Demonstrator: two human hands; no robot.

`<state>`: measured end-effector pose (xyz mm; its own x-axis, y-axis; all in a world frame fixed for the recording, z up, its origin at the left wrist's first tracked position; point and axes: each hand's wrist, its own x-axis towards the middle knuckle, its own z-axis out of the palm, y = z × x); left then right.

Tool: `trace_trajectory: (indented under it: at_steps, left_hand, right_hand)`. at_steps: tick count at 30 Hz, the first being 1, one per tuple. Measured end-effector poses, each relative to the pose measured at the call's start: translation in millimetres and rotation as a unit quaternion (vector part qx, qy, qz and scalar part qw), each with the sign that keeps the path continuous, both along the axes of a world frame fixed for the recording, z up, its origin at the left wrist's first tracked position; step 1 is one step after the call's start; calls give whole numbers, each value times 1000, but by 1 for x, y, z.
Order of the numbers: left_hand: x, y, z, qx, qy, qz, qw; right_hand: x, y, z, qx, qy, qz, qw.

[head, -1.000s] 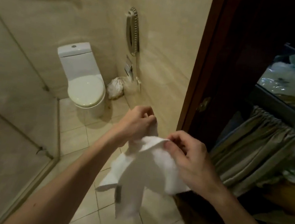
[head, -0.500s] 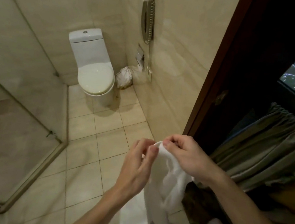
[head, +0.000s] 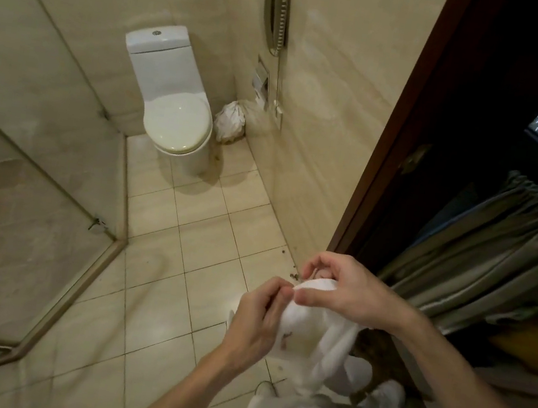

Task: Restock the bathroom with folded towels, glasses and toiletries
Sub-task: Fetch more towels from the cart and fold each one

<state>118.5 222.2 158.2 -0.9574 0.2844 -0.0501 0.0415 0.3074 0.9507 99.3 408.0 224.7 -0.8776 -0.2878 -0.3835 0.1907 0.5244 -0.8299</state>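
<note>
A white towel [head: 311,334] hangs in front of me over the tiled floor, bunched and drooping toward my body. My left hand [head: 256,319] pinches its upper edge from the left. My right hand [head: 348,291] grips the same top edge from the right, thumb in front and fingers curled behind. The two hands sit close together, almost touching. The towel's lower part merges with white cloth at the bottom of the view.
A white toilet [head: 173,111] stands at the far wall with a tied white bag [head: 230,122] beside it. A glass shower screen [head: 18,203] runs along the left. A dark wooden door frame [head: 403,146] stands right, with a curtained cart [head: 495,256] beyond it.
My hands have come lower and closer to me with the towel, which went from spread out to bunched. My view has shifted, showing more floor.
</note>
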Motion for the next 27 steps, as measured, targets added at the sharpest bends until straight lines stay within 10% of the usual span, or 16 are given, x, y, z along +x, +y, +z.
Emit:
trace_trajectory:
  at_steps: [5, 9, 14, 27]
  left_hand:
    - [-34, -2, 14, -72, -24, -172, 982]
    - [-53, -6, 0, -187, -102, -362, 907]
    - [-72, -52, -56, -378, -203, -373, 823]
    - [-77, -108, -58, -133, -204, -161, 956]
  right_hand:
    - [2, 37, -21, 158, 43, 48, 985]
    - [0, 46, -31, 159, 46, 35, 986]
    - [-1, 68, -44, 185, 36, -9, 982]
    - [20, 98, -84, 290, -22, -17, 957]
